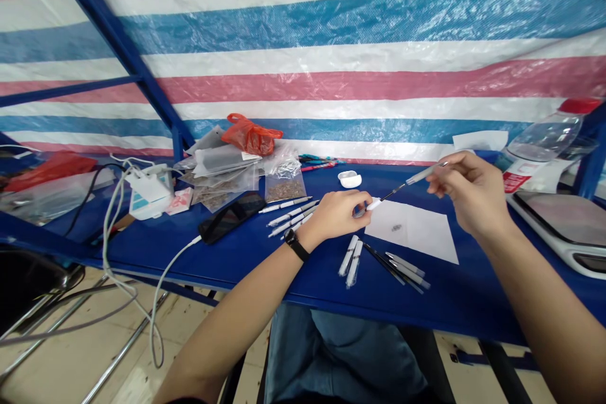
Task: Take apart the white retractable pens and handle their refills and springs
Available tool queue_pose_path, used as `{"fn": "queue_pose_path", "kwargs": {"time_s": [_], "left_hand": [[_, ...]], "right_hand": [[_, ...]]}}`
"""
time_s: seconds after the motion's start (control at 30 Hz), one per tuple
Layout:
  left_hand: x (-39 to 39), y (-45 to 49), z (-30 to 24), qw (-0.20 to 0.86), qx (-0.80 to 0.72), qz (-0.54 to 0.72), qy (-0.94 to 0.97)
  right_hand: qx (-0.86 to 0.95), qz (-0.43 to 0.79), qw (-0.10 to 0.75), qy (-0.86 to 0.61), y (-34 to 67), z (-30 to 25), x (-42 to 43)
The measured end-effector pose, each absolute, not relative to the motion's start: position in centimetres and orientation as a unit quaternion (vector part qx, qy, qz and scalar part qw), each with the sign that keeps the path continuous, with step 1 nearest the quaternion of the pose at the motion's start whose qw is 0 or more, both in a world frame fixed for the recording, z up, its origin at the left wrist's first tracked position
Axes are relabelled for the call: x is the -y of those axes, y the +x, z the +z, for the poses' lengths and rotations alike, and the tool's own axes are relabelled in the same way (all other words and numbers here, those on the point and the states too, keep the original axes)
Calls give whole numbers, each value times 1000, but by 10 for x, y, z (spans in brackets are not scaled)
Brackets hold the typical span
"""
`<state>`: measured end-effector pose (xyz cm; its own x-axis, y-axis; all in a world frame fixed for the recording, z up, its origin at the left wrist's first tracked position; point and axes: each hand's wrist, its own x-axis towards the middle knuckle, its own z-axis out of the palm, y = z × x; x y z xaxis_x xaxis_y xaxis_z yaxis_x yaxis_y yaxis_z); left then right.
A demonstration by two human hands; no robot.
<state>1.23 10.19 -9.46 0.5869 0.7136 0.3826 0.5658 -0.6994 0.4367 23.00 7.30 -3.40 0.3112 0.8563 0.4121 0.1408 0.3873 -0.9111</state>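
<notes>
My left hand [343, 213] is closed round a white pen barrel [374, 204], its tip end pointing right. My right hand [466, 192] pinches a pale, slim pen part [420, 174] by its far end. A thin dark rod [395, 190] runs from this part down to the mouth of the white barrel; how far it goes in is hidden. Below my hands lie two white barrels [354, 263], several black thin rods [386, 263] and pale pen parts [408, 269]. Assembled white pens [286, 211] lie left of my left hand. Under the hands is a white paper [426, 233] with a grey scribble.
A phone [231, 218] with a white cable lies to the left. Behind it are plastic bags [227, 167], a red bag [250, 134] and a white earbud case [349, 179]. At right stand a large bottle [544, 136] and a scale [563, 221].
</notes>
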Motion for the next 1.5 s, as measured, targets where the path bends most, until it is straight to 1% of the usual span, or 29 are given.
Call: {"fn": "queue_pose_path", "kwargs": {"time_s": [0.17,0.43,0.6,0.83,1.1,1.5], "left_hand": [[-101,12,-94,126,-369,267,881],[-102,12,-95,131,-360,276,881],[-102,12,-95,123,-358,276,883],[-102,12,-95,121,-357,278,884],[-101,12,-95,115,-358,270,887],[-102,12,-95,125,-355,274,885]], "right_hand": [[530,291,635,-481,229,-36,-73],[545,283,628,-479,233,-43,-76],[554,307,615,-470,234,-48,-78],[524,320,631,-474,232,-45,-77],[522,350,602,-493,225,-42,-74],[520,329,625,-480,228,-41,-74]]}}
